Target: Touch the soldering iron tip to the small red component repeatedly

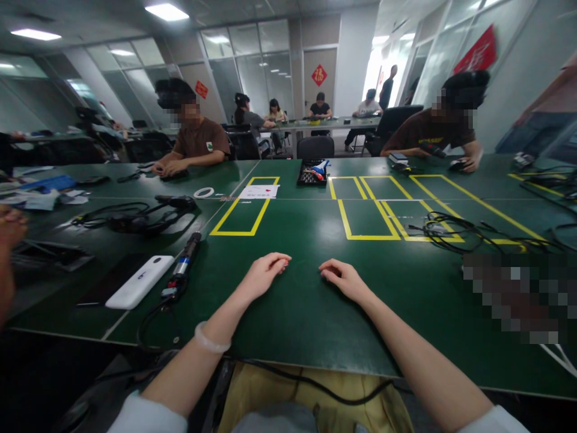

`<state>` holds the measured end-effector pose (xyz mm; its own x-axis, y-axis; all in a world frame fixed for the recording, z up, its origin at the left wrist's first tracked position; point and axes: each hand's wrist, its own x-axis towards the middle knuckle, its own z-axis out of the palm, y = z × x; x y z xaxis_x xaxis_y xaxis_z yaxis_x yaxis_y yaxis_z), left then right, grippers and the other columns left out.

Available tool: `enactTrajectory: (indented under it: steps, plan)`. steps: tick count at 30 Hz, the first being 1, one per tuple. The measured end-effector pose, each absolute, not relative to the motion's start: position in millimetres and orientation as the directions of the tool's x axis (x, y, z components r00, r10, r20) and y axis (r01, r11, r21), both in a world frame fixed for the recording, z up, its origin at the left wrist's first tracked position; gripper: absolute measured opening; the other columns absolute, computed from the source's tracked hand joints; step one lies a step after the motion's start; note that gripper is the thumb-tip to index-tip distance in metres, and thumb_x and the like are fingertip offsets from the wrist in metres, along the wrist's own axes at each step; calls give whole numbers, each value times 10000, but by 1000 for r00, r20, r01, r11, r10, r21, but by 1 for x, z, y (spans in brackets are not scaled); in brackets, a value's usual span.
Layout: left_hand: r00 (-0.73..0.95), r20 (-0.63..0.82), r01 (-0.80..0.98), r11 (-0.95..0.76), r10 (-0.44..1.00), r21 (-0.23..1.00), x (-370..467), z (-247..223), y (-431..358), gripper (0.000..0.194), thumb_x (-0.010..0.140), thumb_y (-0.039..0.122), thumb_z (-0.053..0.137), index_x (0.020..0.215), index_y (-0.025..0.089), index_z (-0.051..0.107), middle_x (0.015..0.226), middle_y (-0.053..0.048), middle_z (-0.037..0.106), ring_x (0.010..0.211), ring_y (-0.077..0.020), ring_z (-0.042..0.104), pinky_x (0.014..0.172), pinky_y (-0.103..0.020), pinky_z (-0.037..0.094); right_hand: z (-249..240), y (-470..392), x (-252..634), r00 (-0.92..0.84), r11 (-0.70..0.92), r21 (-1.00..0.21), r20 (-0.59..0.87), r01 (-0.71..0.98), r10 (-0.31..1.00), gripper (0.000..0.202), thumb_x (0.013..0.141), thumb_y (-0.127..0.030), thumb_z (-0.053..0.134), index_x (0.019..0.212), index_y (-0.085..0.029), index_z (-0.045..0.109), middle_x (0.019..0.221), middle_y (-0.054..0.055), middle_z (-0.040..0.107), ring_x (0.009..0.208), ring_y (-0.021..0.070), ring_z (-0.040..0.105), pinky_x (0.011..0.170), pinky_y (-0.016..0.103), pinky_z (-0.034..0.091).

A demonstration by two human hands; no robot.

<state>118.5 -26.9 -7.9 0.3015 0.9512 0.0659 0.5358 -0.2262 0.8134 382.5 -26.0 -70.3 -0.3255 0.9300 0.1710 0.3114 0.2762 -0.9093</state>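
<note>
Above the green tabletop [302, 325], my left hand [265, 273] rests with loosely bent fingers and holds nothing that I can see. Small red spots show at its fingertips; I cannot make out what they are. Facing it across a short gap is my right hand [345, 279], thumb and fingers slightly apart with nothing between them. To the left of my left hand lies an electric screwdriver [181, 267] with a cable. Beside that is a white power bank [139, 282] marked with a digit, partly over a flat black device [110, 279].
Yellow tape outlines [369, 237] mark the table beyond my hands. A white sheet [259, 191], a tape roll [204, 192] and a black tray [311, 175] of small items lie farther back. Black cables [451, 231] spread at right, a black headset [148, 221] at left. People sit opposite.
</note>
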Motion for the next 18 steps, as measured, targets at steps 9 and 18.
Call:
enactTrajectory:
  steps: [9, 18]
  plan:
    - [539, -64, 194, -50, 840, 980, 197, -51, -2, 499, 812, 390, 606, 1220, 115, 521, 674, 32, 544, 643, -95, 524, 630, -238, 407, -75, -21, 382, -387, 259, -949, 174, 178, 905, 329, 844, -416, 601, 1060, -169, 575, 845, 34, 665, 693, 134, 583, 652, 260, 454]
    - [470, -99, 146, 33, 877, 989, 196, -60, -2, 338, 778, 439, 647, 889, 134, 551, 709, -5, 605, 641, -96, 556, 636, -249, 428, -73, -24, 378, -318, 333, -909, 247, 250, 915, 184, 831, -338, 604, 923, -185, 555, 726, -14, 570, 622, 117, 508, 583, 240, 412]
